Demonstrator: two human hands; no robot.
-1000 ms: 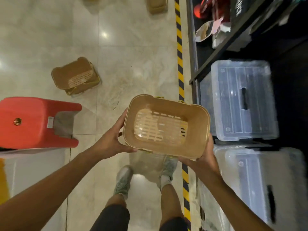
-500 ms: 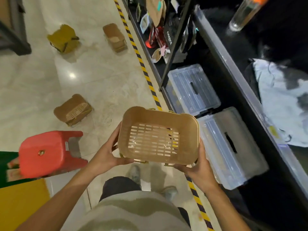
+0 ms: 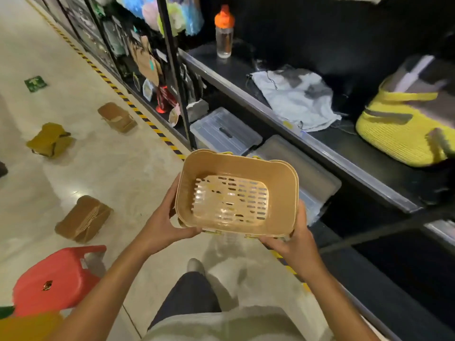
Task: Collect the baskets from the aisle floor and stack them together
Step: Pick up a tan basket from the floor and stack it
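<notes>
**Basket in hand, view lifts to the ones left on the floor**

The floor (image 3: 103,168) runs up the left, striped tape along the shelf (image 3: 307,139) on the right. Compared with a second ago, when the view looked almost straight down at the feet, it now looks along the aisle, so more of what remains to be collected shows.

The held basket (image 3: 283,183) is upright, open side up, at waist height in front of the person. Its rim looks doubled at the right edge, so it may be two nested; I cannot tell for sure. The left hand (image 3: 162,225) grips its left wall, thumb along the near edge; the right hand (image 3: 293,239) cups the near right corner, fingers curled beneath. This grip matches the earlier frames.

A red stool (image 3: 56,279) stands at lower left. Just past it lies a tipped brown basket (image 3: 83,217), the nearest one. Farther on lie an olive basket (image 3: 49,140) and another brown basket (image 3: 117,116) near the tape, all well apart.

Judging by this, three remain, and the tipped one by the stool is the likely next pick-up.
</notes>
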